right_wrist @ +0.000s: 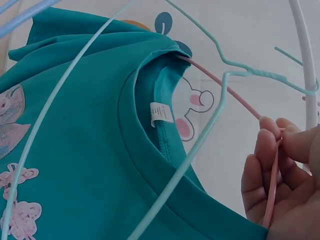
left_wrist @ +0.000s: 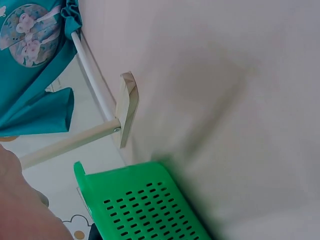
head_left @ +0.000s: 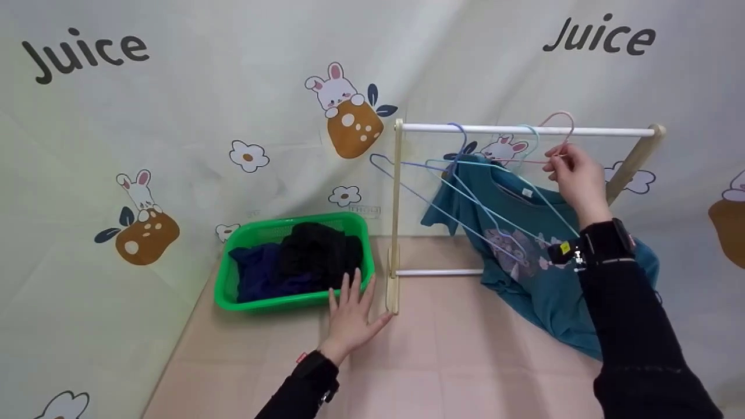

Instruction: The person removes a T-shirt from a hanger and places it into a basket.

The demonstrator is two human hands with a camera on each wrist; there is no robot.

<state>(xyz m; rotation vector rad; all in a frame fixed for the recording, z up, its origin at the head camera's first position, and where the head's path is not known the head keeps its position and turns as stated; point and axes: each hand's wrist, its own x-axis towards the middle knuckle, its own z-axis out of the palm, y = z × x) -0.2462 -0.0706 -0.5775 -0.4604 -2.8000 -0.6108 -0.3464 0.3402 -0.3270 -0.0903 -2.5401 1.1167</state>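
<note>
My right hand pinches a pink hanger just below its hook, at the rack's top bar. A teal T-shirt with a printed front hangs on that hanger, its neckline and white label facing me. In front of the shirt, a mint-green hanger and a blue hanger hang bare from the bar. My left hand is spread with straight fingers between the green basket and the foot of the wooden rack post; whether it touches either is unclear.
Dark blue cloth and black cloth lie bunched inside the basket. A lower white rod joins the rack near the table. Behind everything hangs a printed curtain. The rack's right post slants down behind my right hand.
</note>
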